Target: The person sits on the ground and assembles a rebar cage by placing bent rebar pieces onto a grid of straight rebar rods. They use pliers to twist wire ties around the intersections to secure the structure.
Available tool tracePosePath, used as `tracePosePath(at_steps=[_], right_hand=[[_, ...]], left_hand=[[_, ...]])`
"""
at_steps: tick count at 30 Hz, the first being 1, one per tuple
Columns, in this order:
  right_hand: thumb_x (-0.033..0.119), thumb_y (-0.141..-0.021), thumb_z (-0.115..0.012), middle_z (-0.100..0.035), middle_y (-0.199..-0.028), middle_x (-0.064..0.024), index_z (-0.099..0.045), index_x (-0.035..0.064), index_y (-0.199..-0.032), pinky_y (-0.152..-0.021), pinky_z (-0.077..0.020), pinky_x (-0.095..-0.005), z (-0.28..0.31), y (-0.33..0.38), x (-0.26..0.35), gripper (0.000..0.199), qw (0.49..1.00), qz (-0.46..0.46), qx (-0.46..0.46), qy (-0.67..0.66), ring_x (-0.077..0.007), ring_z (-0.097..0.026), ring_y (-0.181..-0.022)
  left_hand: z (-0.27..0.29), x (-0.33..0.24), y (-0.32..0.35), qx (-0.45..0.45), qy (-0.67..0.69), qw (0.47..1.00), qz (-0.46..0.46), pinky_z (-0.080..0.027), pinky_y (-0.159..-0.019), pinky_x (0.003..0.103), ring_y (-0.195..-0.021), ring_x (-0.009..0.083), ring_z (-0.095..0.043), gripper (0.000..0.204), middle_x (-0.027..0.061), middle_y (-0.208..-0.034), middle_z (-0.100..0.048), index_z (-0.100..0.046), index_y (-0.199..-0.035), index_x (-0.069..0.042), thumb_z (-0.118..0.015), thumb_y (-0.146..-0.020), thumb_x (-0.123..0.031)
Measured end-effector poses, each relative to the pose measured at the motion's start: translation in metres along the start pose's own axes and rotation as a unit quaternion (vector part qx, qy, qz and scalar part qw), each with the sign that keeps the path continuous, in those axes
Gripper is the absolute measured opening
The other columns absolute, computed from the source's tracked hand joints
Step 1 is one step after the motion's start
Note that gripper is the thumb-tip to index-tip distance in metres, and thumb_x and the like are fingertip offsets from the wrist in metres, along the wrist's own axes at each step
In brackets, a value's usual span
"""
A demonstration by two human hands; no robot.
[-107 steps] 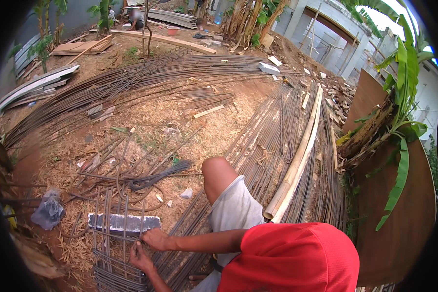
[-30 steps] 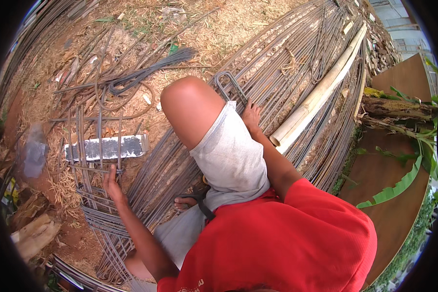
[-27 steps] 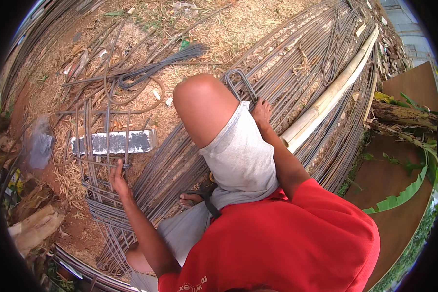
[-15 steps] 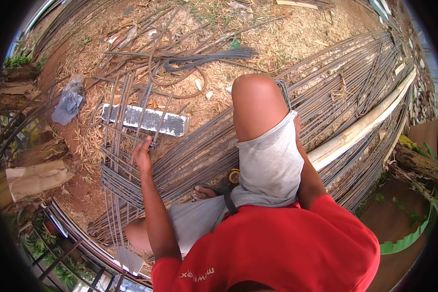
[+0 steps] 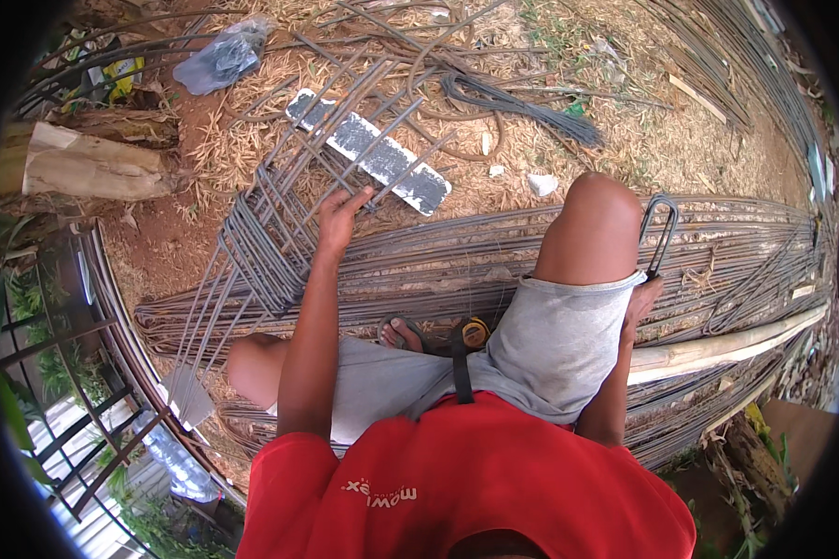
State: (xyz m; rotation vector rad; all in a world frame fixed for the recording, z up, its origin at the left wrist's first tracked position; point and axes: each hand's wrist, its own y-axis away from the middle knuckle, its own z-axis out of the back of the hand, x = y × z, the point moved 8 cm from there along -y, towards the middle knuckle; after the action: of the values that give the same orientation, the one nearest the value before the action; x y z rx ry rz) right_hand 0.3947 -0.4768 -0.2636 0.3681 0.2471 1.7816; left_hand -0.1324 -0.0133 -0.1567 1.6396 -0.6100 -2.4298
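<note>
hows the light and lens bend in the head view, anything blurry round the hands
Head view: daylight looks soft, with pale glints on the plastic bag; the bamboo pole bows toward the black rim; the left hand reads fairly clear, the right hand partly hidden behind the shorts.

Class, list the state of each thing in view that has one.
Rod frame, partly bunched together
Metal loop, bent
Left hand, partly curled, at the rod frame
Right hand, at the metal loop's lower end, grip unclear
Wire bundle, bent double
Plastic bag, crumpled
Painted board, paint patchy
Bamboo pole, lying lengthwise
</note>
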Motion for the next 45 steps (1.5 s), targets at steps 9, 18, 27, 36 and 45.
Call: tracePosePath(at_steps=[9, 18, 27, 36, 45], right_hand=[[0.031, -0.101, -0.064, -0.064, -0.136, -0.0248, -0.061, -0.0028, -0.14, -0.098, -0.0574, -0.0471, -0.012, -0.006, -0.006, 0.052, 0.995, 0.065, 0.058, -0.04, -0.0399, -0.066, -0.121], [0.029, -0.101, -0.066, -0.065, -0.137, -0.0247, -0.062, -0.0037, -0.142, -0.096, -0.0581, -0.0448, 0.099, -0.049, 0.07, 0.052, 0.934, 0.071, 0.071, -0.342, -0.0385, -0.067, -0.119], [0.035, -0.105, -0.061, -0.074, -0.119, -0.0163, -0.073, 0.0014, -0.133, -0.099, -0.059, -0.0403, 0.29, 0.063, 0.326, 0.046, 0.858, 0.337, -0.08, -0.379, -0.0265, -0.07, -0.112], [0.024, -0.105, -0.071, -0.073, -0.102, -0.0058, -0.074, 0.0027, -0.13, -0.079, -0.0535, -0.0302, 0.176, 0.227, 0.469, 0.033, 0.811, 0.522, 0.18, -0.19, -0.0133, -0.062, -0.086], [0.018, -0.103, -0.07, -0.075, -0.108, -0.0106, -0.072, -0.0032, -0.127, -0.084, -0.0549, -0.0335, 0.136, 0.254, 0.486, 0.032, 0.81, 0.513, 0.252, -0.131, -0.0166, -0.067, -0.091]], left_hand=[[0.005, 0.016, -0.006, 0.014, -0.026, 0.999, 0.016, -0.054, -0.068, 0.04, -0.071, 0.0213, -0.069, 0.052, 0.0094, -0.076, -0.066, -0.075, -0.082, 0.003, -0.087, -0.088, -0.047], [0.007, 0.008, 0.002, 0.033, -0.091, 0.995, 0.028, -0.054, -0.102, 0.049, -0.116, 0.0415, -0.071, 0.055, 0.0242, -0.118, -0.076, -0.082, -0.103, -0.004, -0.079, -0.085, -0.056], [0.02, -0.013, 0.019, -0.008, -0.121, 0.992, -0.012, -0.057, -0.099, 0.048, -0.109, 0.0411, -0.074, 0.057, 0.0268, -0.111, -0.077, -0.08, -0.106, 0.002, -0.08, -0.085, -0.051], [0.296, -0.17, 0.179, -0.182, 0.187, 0.913, -0.313, -0.064, -0.075, 0.036, -0.077, 0.023, -0.079, 0.058, 0.0169, -0.094, -0.08, -0.079, -0.107, 0.002, -0.064, -0.106, -0.053], [0.529, 0.326, 0.374, -0.663, 0.228, 0.708, 0.086, -0.065, -0.094, 0.043, -0.119, 0.0387, -0.073, 0.05, 0.0277, -0.141, -0.066, -0.061, -0.143, 0.01, -0.064, -0.103, -0.02]])
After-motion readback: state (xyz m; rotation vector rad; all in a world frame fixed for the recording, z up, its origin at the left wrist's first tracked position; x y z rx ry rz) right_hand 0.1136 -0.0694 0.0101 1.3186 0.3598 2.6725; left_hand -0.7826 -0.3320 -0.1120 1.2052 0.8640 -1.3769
